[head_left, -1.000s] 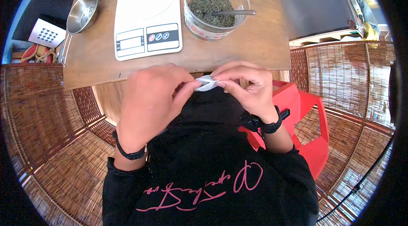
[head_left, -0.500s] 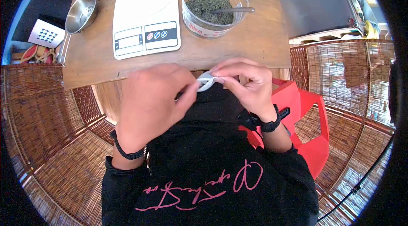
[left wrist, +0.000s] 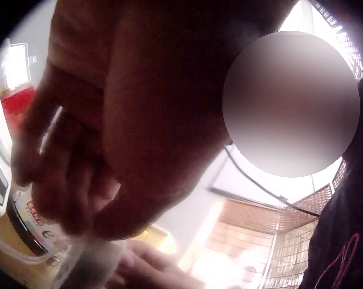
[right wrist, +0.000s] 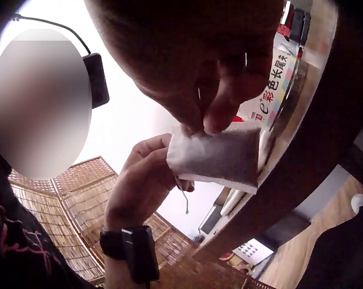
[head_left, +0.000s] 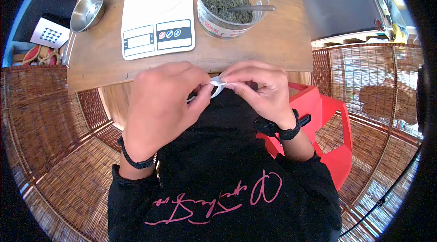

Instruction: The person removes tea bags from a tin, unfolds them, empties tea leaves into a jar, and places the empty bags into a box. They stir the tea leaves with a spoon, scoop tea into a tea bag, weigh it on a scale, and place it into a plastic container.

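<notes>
A small white tea bag (head_left: 217, 81) is held between my two hands just off the table's near edge. My left hand (head_left: 161, 105) pinches one end with thumb and fingers. The fingertips of my right hand (head_left: 261, 88) pinch its other end, close to the left fingertips. In the right wrist view the tea bag (right wrist: 214, 159) is thin and see-through, with a dark filling showing inside. A short string (right wrist: 184, 197) dangles beside the left fingers there. My left palm hides part of the bag in the head view.
A white kitchen scale (head_left: 158, 10) stands on the wooden table (head_left: 273, 51). To its right is a clear tub (head_left: 218, 29) of dark dried leaves (head_left: 221, 3) with a spoon (head_left: 259, 8). A metal pan (head_left: 86, 12) sits left; a red chair (head_left: 330, 123) is beside me.
My right fingertips have shifted a little left along the tea bag, closer to the left ones. The bag has turned slightly between the hands; both keep their pinch.
</notes>
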`<control>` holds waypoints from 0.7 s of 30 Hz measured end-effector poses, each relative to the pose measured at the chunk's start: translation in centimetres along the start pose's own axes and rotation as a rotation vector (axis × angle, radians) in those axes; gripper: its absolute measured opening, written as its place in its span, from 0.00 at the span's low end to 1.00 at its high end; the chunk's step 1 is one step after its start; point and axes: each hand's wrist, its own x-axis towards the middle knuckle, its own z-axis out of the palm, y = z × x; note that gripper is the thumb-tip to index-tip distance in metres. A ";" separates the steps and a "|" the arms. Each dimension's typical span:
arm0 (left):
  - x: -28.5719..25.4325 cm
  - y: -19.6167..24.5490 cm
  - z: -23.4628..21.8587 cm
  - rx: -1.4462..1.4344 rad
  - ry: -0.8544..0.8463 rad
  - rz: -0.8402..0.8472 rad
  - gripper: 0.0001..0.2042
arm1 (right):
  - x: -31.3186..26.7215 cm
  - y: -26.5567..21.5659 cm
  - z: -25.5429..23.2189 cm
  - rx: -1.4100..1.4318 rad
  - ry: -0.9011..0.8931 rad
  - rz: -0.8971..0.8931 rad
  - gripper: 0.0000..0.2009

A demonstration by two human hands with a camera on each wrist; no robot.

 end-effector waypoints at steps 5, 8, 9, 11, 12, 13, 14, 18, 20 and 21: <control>0.2 0.0 -0.3 0.005 -0.025 0.036 0.03 | 0.2 -0.1 0.1 -0.033 0.031 -0.037 0.08; 0.4 0.4 -0.3 0.015 -0.048 0.041 0.03 | 0.3 -0.7 0.2 -0.117 0.118 -0.066 0.09; 0.4 0.3 -0.3 0.019 -0.044 0.032 0.04 | 0.4 -1.1 0.0 -0.116 0.118 -0.066 0.09; 0.3 0.1 -0.2 0.023 -0.039 0.020 0.04 | 0.6 -1.9 -0.6 -0.233 0.089 -0.219 0.10; 0.3 -0.1 -0.1 0.026 -0.025 0.034 0.04 | 1.0 -1.3 -0.5 -0.260 0.076 -0.358 0.11; 0.3 -0.2 0.0 0.029 -0.011 0.049 0.05 | 1.1 -1.4 -0.6 -0.260 0.076 -0.356 0.11; 0.2 0.0 0.0 0.026 -0.013 0.048 0.05 | 1.2 -1.6 -0.7 -0.289 0.009 -0.403 0.11; 0.3 0.4 0.0 -0.024 -0.030 -0.046 0.05 | 1.8 -1.6 -0.5 -0.360 -0.087 -0.497 0.09; 0.2 0.4 -0.1 -0.029 -0.027 -0.058 0.05 | 2.0 -1.8 -0.5 -0.391 -0.119 -0.501 0.08; 0.3 0.5 -0.2 -0.006 -0.031 -0.047 0.05 | 2.1 -1.8 -0.7 -0.425 -0.149 -0.501 0.08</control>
